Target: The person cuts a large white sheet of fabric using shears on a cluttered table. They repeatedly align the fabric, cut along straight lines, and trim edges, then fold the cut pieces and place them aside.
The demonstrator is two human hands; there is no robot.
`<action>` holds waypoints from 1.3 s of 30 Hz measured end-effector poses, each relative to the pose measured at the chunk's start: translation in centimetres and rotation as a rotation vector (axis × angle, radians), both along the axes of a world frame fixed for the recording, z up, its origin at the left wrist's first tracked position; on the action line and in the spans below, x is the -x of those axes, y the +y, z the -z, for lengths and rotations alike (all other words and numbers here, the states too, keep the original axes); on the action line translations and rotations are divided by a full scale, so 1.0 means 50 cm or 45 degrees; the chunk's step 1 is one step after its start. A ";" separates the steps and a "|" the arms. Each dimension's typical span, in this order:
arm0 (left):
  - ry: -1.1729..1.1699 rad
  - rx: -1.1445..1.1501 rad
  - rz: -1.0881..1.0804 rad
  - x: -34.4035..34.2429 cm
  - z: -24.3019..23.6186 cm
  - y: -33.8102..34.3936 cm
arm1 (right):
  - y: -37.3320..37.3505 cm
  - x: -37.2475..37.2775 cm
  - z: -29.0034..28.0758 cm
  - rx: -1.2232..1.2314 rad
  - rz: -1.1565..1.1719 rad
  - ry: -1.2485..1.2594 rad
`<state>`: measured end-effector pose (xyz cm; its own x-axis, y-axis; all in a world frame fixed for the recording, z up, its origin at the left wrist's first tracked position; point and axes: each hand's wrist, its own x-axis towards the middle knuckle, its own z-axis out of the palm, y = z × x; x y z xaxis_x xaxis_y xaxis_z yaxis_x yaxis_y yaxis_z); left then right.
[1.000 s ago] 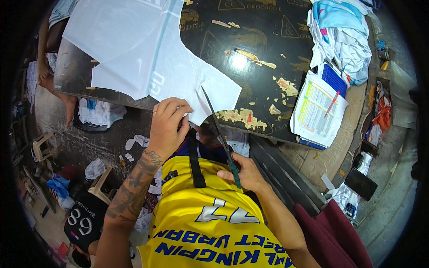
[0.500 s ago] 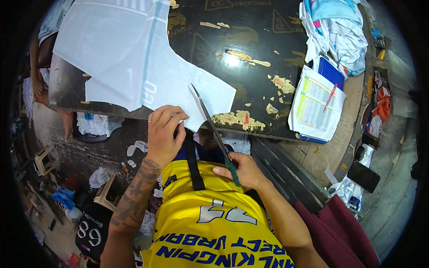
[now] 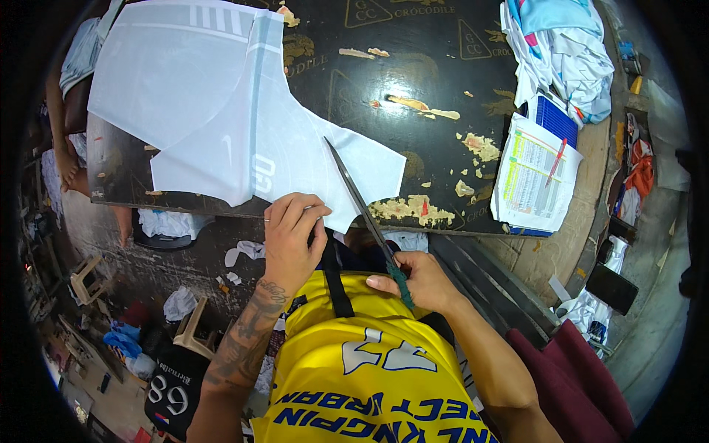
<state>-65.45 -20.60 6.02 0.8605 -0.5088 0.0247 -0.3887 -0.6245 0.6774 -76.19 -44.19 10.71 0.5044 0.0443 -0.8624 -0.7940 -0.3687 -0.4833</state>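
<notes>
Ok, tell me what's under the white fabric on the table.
The dark tabletop shows beyond the edges of the white fabric, so the fabric appears to rest on it. The covered surface is hidden, and whether one blade of the scissors runs beneath cannot be told.

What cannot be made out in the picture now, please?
Head view:
Right hand: fingers around the scissors, partly hidden by the hand itself.
Left hand: whether it pinches the white cloth, hidden by its own fingers.
Paper sheet: print too small.
Cloth pile: cut off by upper edge.
</notes>
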 end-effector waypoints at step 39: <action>-0.070 -0.378 0.138 0.022 -0.051 -0.127 | -0.324 -0.174 -0.020 0.142 -0.615 -0.155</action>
<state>-66.55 -26.97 8.56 0.8026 -0.5891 -0.0934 -0.4946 -0.7449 0.4478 -67.50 -60.37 11.74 0.5461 0.2087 -0.8113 -0.4602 -0.7345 -0.4987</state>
